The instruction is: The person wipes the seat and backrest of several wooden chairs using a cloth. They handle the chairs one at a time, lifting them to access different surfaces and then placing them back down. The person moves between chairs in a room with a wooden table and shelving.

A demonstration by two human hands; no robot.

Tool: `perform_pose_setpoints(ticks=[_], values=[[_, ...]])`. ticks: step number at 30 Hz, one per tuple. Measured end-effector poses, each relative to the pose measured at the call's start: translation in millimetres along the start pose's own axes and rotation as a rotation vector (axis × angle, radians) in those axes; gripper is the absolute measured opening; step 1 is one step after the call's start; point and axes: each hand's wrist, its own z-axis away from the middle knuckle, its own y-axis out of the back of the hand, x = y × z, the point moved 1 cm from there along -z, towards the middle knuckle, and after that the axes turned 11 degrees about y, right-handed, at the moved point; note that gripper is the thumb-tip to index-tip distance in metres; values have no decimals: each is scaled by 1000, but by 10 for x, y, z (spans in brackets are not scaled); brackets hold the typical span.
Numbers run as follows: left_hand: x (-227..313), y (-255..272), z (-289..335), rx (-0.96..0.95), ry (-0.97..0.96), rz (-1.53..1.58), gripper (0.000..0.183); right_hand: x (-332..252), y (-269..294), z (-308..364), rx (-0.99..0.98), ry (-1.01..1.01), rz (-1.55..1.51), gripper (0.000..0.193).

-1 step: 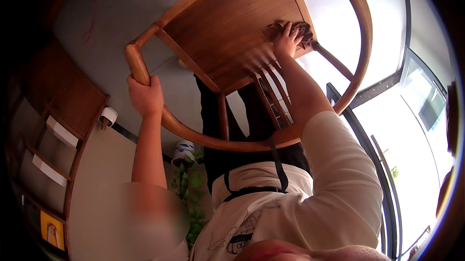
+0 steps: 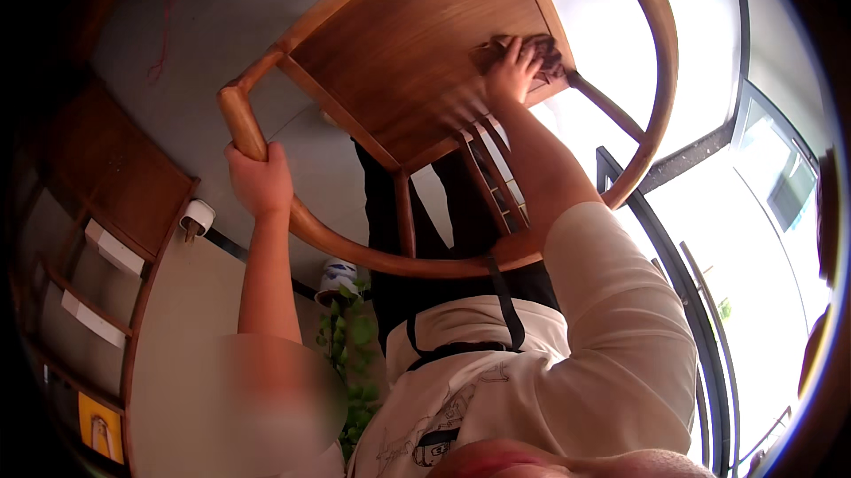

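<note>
Gripping the curved rail (image 2: 372, 256) of a brown wooden chair (image 2: 399, 97), the left hand (image 2: 261, 178) sat at nine o'clock in the view, its fingers wrapped closely around the wood just beside the rail's bent end. The chair took up much of the scene: its broad seat (image 2: 417, 43) lay at twelve o'clock, and the rail swept from nine o'clock through six and up to two. At one o'clock was the right hand (image 2: 512, 74), knuckles up and fingers a little apart, laid over a bunched dark brown cloth (image 2: 548, 49). That cloth rested on the seat near its three o'clock corner; whether the fingers pinched its folds, one could not tell.

Toward five o'clock the person wore a light shirt (image 2: 620, 274), with a black strap (image 2: 505, 301) hanging near the rail, while the left upper arm was blurred at seven. A leafy plant (image 2: 355, 336) also showed at seven o'clock, with a white and blue pot (image 2: 337, 278) just above it. Shelving (image 2: 124, 176) stood at nine, holding white boxes (image 2: 115, 247), and a yellow item (image 2: 100, 427) showed at eight. Up at ten, a thin red string (image 2: 166, 26) lay on the grey floor (image 2: 230, 43). Bright glass (image 2: 776, 154) glared near three o'clock
</note>
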Motion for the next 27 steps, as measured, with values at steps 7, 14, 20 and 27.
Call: perform_pose_setpoints(ticks=[7, 14, 20, 27], values=[[-147, -69, -2, 70, -27, -35, 53, -1182, 909, 265, -284, 884, -217, 75], [-277, -146, -171, 125, -29, -115, 55, -468, 614, 162, -64, 304, -360, 72], [-122, -70, -98, 97, -16, -59, 56, 506, 592, 113, 45, -130, -132, 44], [-159, -23, -53, 87, 1, -60, 53, 262, 289, -5, -163, -647, -336, 85]])
